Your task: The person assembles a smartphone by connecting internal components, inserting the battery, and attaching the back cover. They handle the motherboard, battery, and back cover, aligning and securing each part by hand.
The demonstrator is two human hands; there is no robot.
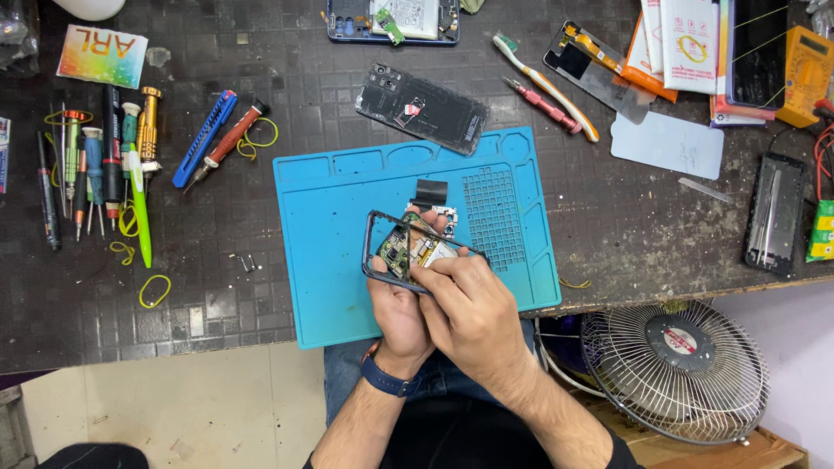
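Both my hands hold an opened phone's dark frame [375, 247] over the near part of a blue silicone work mat [330, 260]. My left hand [395, 314], with a blue wristband, cradles the frame from below. My right hand [469, 304] lies over its right side, fingers pinching at the green circuit board [395, 250] and metal parts inside. A black flex strip [430, 191] sticks up from the top of the frame.
A dark phone back cover [423, 108] lies beyond the mat. Screwdrivers and pens [104, 165] line the left; rubber bands lie among them. A toothbrush [543, 82], another opened phone [391, 19], packets and a yellow multimeter [804, 74] sit at the back right. A fan [678, 369] stands below the bench edge.
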